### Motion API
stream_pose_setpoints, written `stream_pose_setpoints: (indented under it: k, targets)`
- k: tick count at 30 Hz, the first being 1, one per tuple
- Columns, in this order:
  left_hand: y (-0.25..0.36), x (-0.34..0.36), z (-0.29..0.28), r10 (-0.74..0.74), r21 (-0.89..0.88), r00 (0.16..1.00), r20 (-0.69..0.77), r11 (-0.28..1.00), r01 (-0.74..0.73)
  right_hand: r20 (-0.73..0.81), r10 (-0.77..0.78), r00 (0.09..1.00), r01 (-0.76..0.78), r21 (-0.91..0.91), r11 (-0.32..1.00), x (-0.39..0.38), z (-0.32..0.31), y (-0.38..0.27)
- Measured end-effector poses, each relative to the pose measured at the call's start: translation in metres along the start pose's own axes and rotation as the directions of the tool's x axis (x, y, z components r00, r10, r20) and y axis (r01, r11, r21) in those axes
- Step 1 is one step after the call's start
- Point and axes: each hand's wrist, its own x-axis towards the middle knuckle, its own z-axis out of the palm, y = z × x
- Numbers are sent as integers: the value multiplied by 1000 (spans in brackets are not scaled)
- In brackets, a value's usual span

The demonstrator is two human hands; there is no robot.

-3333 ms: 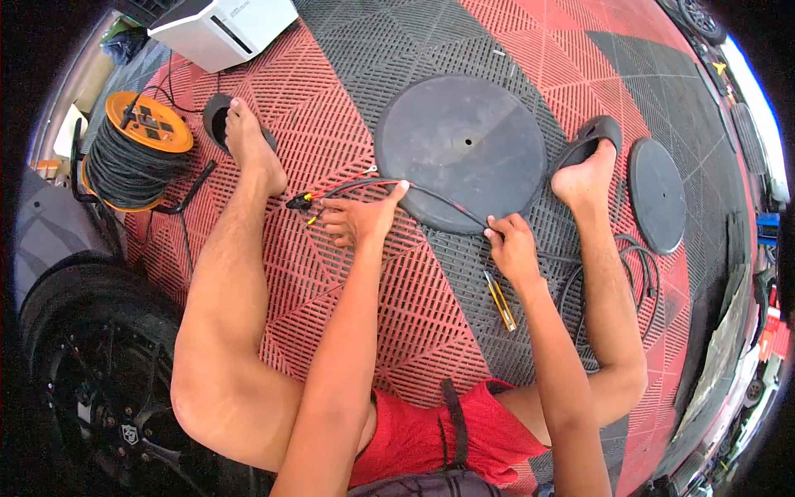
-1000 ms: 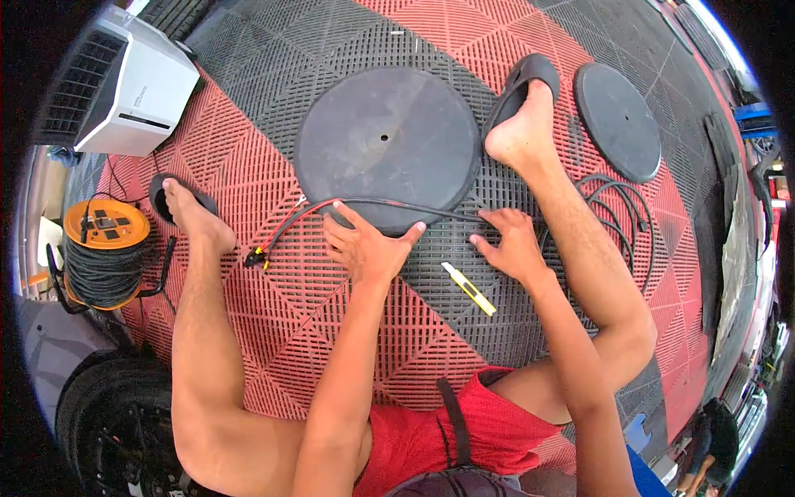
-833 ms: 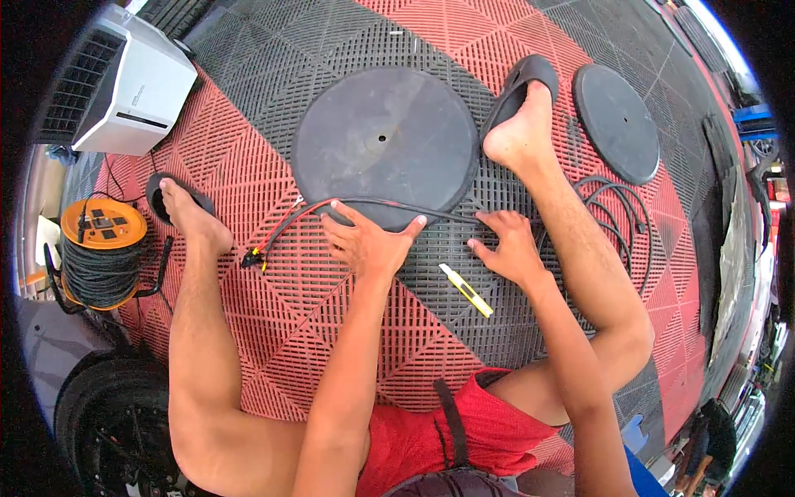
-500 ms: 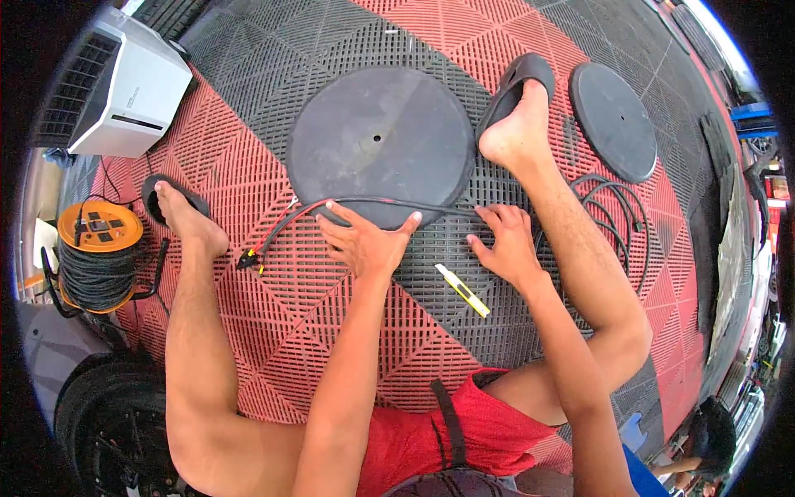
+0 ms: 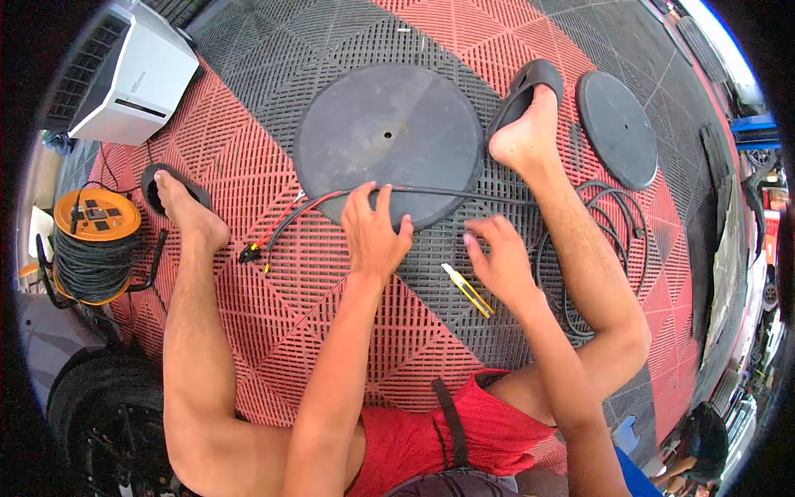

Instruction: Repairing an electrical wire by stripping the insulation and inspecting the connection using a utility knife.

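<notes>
A black cable runs across the near edge of a large round black disc. Toward the left it splits into red and black wires, ending in a black connector with yellow bits. My left hand lies over the cable at the disc's near edge, fingertips on it and thumb spread away. Just short of the cable, my right hand hovers with its fingers bent and apart, holding nothing. Below it on the floor lies a yellow utility knife. More black cable is coiled beyond my right leg.
A smaller round black disc lies far right, past my sandalled foot. On the left stand an orange cable reel and a white box-shaped appliance. A tyre is at lower left. Another person shows at lower right.
My left hand has turned, its fingers now pointing forward onto the cable. The right hand has come off the cable toward me. The cable right of the disc lies straighter and a little farther forward.
</notes>
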Motion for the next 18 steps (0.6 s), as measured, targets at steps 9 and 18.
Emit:
stream_pose_setpoints:
  k: [9, 18]
  targets:
    - [8, -2, -2, 180, 119, 957, 229, 970, -212, 2, 3, 1000, -3, -182, 983, 64, 44, 31]
    - [1, -19, -6, 202, 144, 937, 287, 957, -250, 128, 109, 986, -118, 60, 991, 54, 41, 32]
